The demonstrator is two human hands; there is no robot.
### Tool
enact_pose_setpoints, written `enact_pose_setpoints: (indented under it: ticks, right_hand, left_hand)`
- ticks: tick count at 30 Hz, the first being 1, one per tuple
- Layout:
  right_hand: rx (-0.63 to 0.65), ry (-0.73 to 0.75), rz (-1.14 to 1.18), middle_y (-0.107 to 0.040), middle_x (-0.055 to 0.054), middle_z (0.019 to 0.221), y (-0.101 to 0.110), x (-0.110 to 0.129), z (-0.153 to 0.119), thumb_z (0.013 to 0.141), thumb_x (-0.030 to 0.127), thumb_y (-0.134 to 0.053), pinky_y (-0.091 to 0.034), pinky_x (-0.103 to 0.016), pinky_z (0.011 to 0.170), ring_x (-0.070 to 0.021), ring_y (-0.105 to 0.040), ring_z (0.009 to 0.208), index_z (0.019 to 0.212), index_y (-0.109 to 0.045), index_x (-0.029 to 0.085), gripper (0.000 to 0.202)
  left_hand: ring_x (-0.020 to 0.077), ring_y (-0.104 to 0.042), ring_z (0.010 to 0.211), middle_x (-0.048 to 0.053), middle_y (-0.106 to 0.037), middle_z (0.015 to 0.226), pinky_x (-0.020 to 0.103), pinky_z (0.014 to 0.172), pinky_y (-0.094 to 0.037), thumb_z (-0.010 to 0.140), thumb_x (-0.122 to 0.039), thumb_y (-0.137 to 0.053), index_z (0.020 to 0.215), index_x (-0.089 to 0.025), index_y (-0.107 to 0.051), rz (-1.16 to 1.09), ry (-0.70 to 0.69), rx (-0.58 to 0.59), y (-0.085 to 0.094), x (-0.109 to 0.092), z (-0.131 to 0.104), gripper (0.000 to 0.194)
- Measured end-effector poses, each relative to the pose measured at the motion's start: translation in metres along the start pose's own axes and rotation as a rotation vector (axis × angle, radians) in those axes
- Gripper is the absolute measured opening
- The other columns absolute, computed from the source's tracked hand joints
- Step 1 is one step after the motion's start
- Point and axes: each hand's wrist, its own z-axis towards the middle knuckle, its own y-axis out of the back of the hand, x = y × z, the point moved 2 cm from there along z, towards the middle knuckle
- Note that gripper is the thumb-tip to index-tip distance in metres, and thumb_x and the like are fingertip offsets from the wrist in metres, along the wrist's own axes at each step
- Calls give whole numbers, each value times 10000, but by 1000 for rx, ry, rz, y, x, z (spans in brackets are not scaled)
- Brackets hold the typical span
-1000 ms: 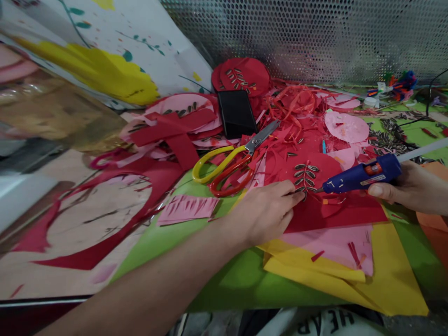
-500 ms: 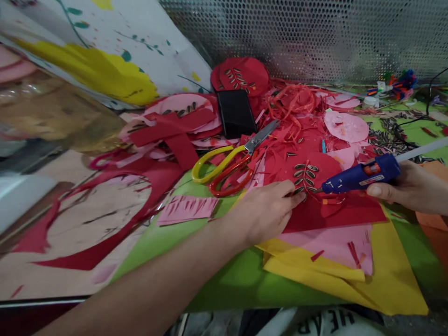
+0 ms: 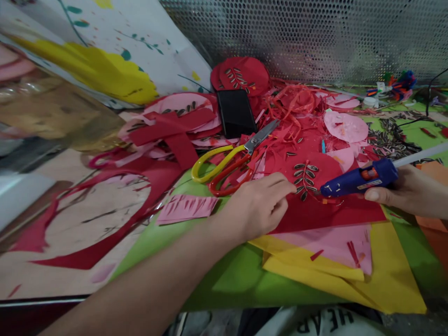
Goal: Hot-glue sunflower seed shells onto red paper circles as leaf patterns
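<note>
A: Surroundings, from the left?

B: Lower left, a red offcut (image 3: pixel 87 262) with a large opening. Next, a pink fringed strip (image 3: pixel 187 209), with crossed red strips (image 3: pixel 171 127) above. Centre, scissors (image 3: pixel 250 143) point upper right, their handles near the left hand (image 3: pixel 259 203); a black phone (image 3: pixel 237 114) lies behind.

A: The fingers of that hand?

B: Curled, tips just beside the seed sprig (image 3: pixel 306 181), right of centre on red paper. Whether they pinch anything, I cannot tell.

A: The right hand?

B: The right hand (image 3: pixel 409 189), at right, is clamped around a blue glue gun (image 3: pixel 360 179), nozzle towards the sprig's lower end. Loose seeds (image 3: pixel 388 133) lie behind.

A: Obstructions?

B: Red shreds (image 3: pixel 290 105) crowd the area beyond the sprig.

A: Surface and room?

B: Patterned white sheeting (image 3: pixel 115 51), upper left; a green work surface (image 3: pixel 224 284), lower centre, partly under a yellow sheet (image 3: pixel 395 266), lower right. A perforated panel (image 3: pixel 315 37) spans the upper centre and right.

A: Containers?

B: A blurred tan package (image 3: pixel 59 112) at the left edge; contents indistinct.
</note>
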Motion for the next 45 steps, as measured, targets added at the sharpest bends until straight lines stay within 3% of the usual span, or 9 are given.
enact_pose_setpoints:
  ticks: [6, 12, 19, 24, 31, 39, 45]
  right_hand:
    - [-20, 13, -62, -724, -19, 892, -6, 4, -5, 806, 531, -524, -525, -269, 651, -200, -644, 778, 1024, -687, 223, 411]
    - [-21, -10, -314, -701, -21, 779, -6, 3, -9, 808, 572, -481, -502, -316, 581, -213, -628, 676, 983, -694, 270, 409]
    - [-69, -26, -362, -674, -36, 704, -10, 6, -8, 782, 626, -472, -461, -322, 519, -211, -609, 599, 889, -695, 264, 439]
    - [-70, -22, -342, -691, -35, 743, -11, 4, -10, 774, 636, -481, -468, -321, 522, -215, -621, 621, 991, -691, 271, 473]
    - [-106, -43, -417, -702, -56, 781, -10, 3, -10, 771, 677, -436, -495, -376, 555, -267, -653, 676, 1011, -693, 290, 522]
    - [-167, 26, -583, -684, -75, 688, -10, 14, -7, 819, 694, -295, -487, -360, 517, -277, -664, 657, 922, -717, 221, 642]
    - [-120, 44, -532, -697, -60, 694, -13, 15, -8, 830, 655, -348, -490, -344, 491, -249, -654, 599, 950, -720, 227, 579]
  left_hand:
    - [127, -596, 678, 42, -635, 748, 225, 607, -464, 830, -133, -401, 833, -128, -606, 49, 24, -38, 5, 1, 4, 205]
    - [114, -606, 701, 19, -669, 795, 219, 626, -441, 889, -203, -387, 826, -162, -609, 106, 131, 87, 4, 7, 5, 234]
    - [131, -608, 710, 14, -668, 787, 232, 615, -426, 898, -253, -424, 791, -163, -600, 165, 197, 166, 3, 8, 7, 224]
    - [147, -582, 708, 23, -645, 744, 260, 650, -420, 884, -325, -482, 689, -155, -563, 127, 127, 196, 2, 5, 9, 271]
    - [179, -589, 772, 44, -662, 815, 297, 710, -433, 871, -290, -500, 748, -154, -587, 153, 105, 324, -1, 2, 9, 203]
    - [191, -594, 791, 51, -662, 829, 306, 723, -441, 865, -307, -518, 754, -147, -599, 161, 96, 309, -2, 1, 8, 210]
    - [203, -597, 794, 56, -665, 838, 320, 719, -449, 869, -292, -516, 769, -143, -603, 170, 119, 359, -1, 0, 9, 199]
